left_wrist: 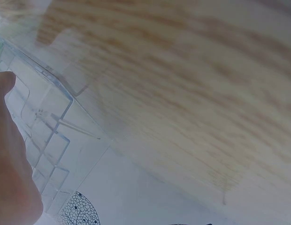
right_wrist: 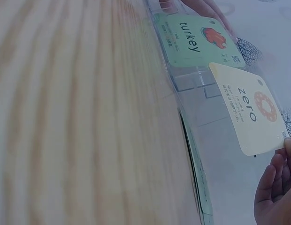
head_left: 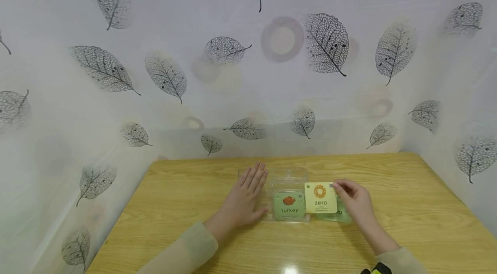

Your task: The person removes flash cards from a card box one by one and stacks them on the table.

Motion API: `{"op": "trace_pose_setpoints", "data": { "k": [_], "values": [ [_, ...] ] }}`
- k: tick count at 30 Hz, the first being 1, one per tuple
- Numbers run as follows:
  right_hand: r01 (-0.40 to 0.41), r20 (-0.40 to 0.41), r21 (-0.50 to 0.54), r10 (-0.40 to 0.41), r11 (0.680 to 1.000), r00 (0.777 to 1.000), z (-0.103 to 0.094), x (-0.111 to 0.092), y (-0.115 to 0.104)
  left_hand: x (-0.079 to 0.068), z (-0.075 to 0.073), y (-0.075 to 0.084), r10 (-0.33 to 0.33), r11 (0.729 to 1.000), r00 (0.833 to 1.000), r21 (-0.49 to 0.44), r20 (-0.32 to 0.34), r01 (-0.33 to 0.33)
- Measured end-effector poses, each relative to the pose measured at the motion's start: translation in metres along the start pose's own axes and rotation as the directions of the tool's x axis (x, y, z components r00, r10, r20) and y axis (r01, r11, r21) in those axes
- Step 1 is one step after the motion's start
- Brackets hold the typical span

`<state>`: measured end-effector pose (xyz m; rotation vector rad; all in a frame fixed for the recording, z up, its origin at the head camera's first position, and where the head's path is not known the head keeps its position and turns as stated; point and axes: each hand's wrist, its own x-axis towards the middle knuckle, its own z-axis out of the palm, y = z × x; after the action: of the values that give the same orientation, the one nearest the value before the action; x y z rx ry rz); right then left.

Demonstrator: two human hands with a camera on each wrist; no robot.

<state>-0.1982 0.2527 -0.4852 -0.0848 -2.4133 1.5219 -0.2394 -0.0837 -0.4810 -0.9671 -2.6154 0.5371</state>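
My right hand pinches a pale yellow flashcard by its upper right corner. The card shows an orange ring and the word "zero"; in the right wrist view it is tilted and raised. Partly behind it, green flashcards lie on the table, with only "ar" readable. My left hand lies with straight fingers over the left part of a clear plastic box. A green "turkey" flashcard sits face up in the box's middle compartment. Close to the hand, the left wrist view shows the box's ridged clear plastic.
The wooden table has its back edge against a pale curtain printed with dark leaves, which also hangs at both sides. A black and yellow band is on the right wrist.
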Motion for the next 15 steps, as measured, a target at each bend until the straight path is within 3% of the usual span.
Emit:
{"op": "trace_pose_setpoints", "data": {
  "k": [15],
  "values": [
    [0.001,-0.021,-0.013,-0.001,1.0,1.0,-0.0072,0.0001,0.0041,0.0013,-0.0005,-0.0002,-0.001,1.0,1.0,0.02,0.023,0.001]
  ]
}}
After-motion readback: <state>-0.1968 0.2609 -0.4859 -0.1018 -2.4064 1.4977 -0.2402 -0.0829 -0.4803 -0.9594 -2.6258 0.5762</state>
